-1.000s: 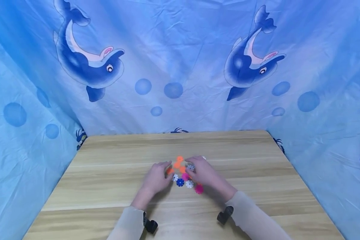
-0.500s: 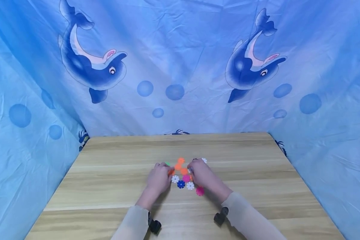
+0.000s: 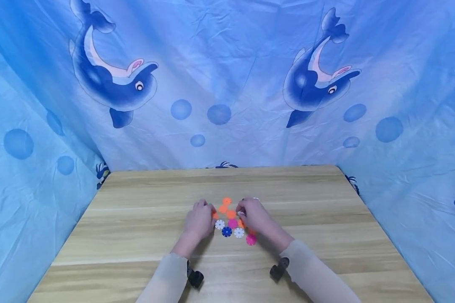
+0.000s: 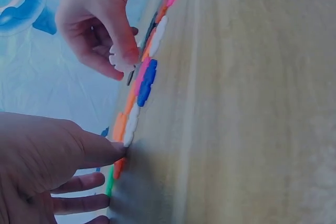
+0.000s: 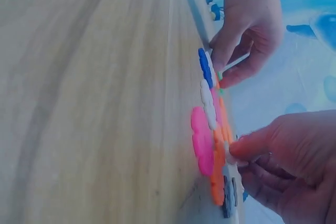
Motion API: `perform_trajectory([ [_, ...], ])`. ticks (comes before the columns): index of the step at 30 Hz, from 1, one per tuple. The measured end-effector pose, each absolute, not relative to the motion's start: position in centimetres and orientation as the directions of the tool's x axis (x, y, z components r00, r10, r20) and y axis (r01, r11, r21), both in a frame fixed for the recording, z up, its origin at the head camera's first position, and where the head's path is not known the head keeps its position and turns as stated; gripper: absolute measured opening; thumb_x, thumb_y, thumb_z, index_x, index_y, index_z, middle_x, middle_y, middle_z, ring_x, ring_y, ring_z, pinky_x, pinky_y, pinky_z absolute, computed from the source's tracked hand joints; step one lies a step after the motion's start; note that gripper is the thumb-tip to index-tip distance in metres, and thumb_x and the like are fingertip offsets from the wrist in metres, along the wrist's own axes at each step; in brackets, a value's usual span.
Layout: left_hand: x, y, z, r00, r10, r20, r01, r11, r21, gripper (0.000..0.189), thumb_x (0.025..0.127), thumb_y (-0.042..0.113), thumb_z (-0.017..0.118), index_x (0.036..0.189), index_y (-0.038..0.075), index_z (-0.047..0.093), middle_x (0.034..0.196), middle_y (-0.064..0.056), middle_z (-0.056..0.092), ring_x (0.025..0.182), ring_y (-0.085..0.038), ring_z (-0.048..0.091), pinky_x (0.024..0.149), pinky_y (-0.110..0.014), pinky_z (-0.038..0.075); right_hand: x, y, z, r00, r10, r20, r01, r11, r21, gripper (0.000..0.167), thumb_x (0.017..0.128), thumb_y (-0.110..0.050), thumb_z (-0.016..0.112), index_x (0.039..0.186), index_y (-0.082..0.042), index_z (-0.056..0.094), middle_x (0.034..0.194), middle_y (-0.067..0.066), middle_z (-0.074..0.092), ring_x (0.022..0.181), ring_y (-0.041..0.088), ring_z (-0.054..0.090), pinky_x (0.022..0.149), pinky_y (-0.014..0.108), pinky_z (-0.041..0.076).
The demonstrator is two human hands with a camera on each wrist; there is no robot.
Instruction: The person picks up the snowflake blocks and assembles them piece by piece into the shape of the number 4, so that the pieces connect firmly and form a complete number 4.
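R hand (image 3: 253,213) pinches white disc (image 4: 117,61) btwn thumb & fingers, nr pink disc (image 3: 232,224). L hand (image 3: 199,219) has thumb at orange disc (image 4: 119,167); can't tell if pinching. Blue disc (image 3: 226,232) lies flat on wood tbl (image 3: 227,269), closer to person.

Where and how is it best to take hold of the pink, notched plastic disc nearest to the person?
Probably pinched by the rim, coming from the near side. The pink, notched plastic disc lies thin and flat on the wooden table with that edge free, while an orange notched disc sits just beyond it.
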State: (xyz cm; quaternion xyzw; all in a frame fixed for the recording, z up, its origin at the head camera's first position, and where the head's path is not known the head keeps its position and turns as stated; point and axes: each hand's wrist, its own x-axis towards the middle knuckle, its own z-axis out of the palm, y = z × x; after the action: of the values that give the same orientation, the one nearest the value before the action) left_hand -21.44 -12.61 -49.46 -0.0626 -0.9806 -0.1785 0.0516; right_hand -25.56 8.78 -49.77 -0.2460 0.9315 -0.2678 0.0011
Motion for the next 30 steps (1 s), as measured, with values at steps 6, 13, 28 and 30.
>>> perform_trajectory([
  [6, -21.5, -12.8, -48.8, -0.988, 0.12, 0.092, 0.146, 0.917, 0.37, 0.021, 0.092, 0.014, 0.081, 0.111, 0.007, 0.079, 0.116, -0.013, 0.071, 0.106, -0.029, 0.064, 0.093, -0.049, 0.063, -24.6, 9.5, -47.9, -0.882, -0.452, 0.134, -0.444, 0.702, -0.556, 0.01, 0.093, -0.004, 0.079, 0.099, -0.013, 0.081, 0.096, -0.002, 0.075, 0.088, 0.011, 0.066, 0.079, 0.028, 0.063],
  [13, -20.5, -13.0, -50.2, -0.991, 0.113, 0.068, 0.131, 0.914, 0.383, 0.019, 0.089, 0.014, 0.084, 0.102, 0.003, 0.076, 0.109, -0.012, 0.063, 0.1, -0.027, 0.06, 0.089, -0.047, 0.062, -22.2, 10.6, -47.6, -0.824, -0.521, 0.221, -0.546, 0.628, -0.554, 0.011, 0.091, -0.001, 0.08, 0.097, -0.009, 0.083, 0.093, -0.001, 0.076, 0.086, 0.01, 0.07, 0.077, 0.026, 0.064],
  [28, -18.9, -13.1, -45.1, -0.968, 0.158, 0.196, 0.252, 0.581, 0.774, 0.009, 0.095, 0.005, 0.076, 0.101, 0.01, 0.08, 0.095, -0.004, 0.079, 0.086, -0.016, 0.074, 0.076, -0.024, 0.064, -20.9, 10.7, -44.0, -0.898, -0.386, 0.212, -0.396, 0.494, -0.774, 0.016, 0.097, -0.008, 0.075, 0.113, -0.01, 0.077, 0.099, 0.005, 0.078, 0.087, 0.011, 0.073, 0.075, 0.018, 0.062],
  [30, -19.2, -12.6, -42.9, -0.956, 0.138, 0.259, 0.292, 0.511, 0.808, 0.011, 0.096, 0.007, 0.077, 0.105, 0.011, 0.081, 0.101, -0.007, 0.081, 0.093, -0.021, 0.078, 0.08, -0.026, 0.066, -21.2, 10.8, -42.3, -0.923, -0.331, 0.198, -0.33, 0.411, -0.85, 0.018, 0.096, -0.009, 0.076, 0.114, -0.008, 0.076, 0.099, 0.007, 0.078, 0.087, 0.016, 0.074, 0.076, 0.022, 0.064],
])
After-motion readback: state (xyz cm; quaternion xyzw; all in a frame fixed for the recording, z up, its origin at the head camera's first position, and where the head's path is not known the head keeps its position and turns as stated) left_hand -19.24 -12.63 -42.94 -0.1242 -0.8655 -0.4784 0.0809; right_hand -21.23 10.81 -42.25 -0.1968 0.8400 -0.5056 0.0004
